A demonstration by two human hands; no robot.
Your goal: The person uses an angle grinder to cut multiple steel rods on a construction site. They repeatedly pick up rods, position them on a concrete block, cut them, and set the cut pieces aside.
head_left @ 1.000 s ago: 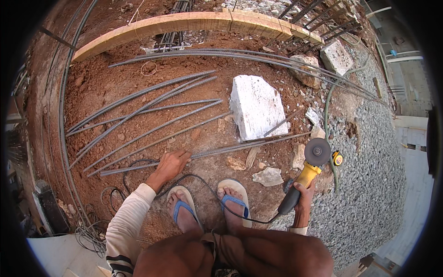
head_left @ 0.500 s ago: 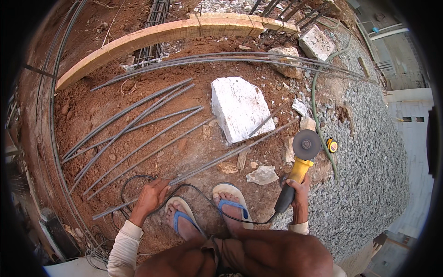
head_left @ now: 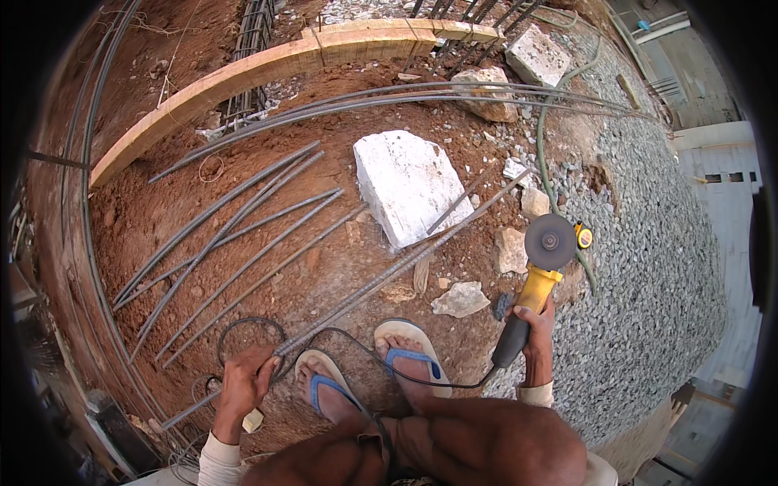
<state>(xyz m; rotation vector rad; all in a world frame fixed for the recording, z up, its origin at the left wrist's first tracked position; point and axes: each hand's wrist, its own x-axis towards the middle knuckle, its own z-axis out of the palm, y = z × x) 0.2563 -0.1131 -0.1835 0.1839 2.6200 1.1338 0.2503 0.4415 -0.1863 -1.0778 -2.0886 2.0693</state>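
My left hand (head_left: 247,377) is closed round steel bars (head_left: 381,278) that slant up to the right, past a white stone block (head_left: 409,186). My right hand (head_left: 535,324) grips a yellow and black angle grinder (head_left: 535,292), its disc (head_left: 549,240) facing up and standing still or too fast to tell. The black cord (head_left: 348,338) runs from the grinder past my sandalled feet. A yellow tape measure (head_left: 583,236) lies beside the disc. More cut bars (head_left: 267,243) lie loose on the red soil at the left.
A wooden plank (head_left: 219,77) crosses the far side, with tied rebar (head_left: 251,44) and upright bars behind it. Long bars (head_left: 340,104) lie before it. Rocks (head_left: 535,57), a green hose (head_left: 543,154) and grey gravel (head_left: 640,283) are at the right; long rods (head_left: 89,202) run along the left.
My left hand has moved down and toward me with the bars, which now slant more steeply. The surroundings have shifted left in the view; the grinder stays in my right hand.
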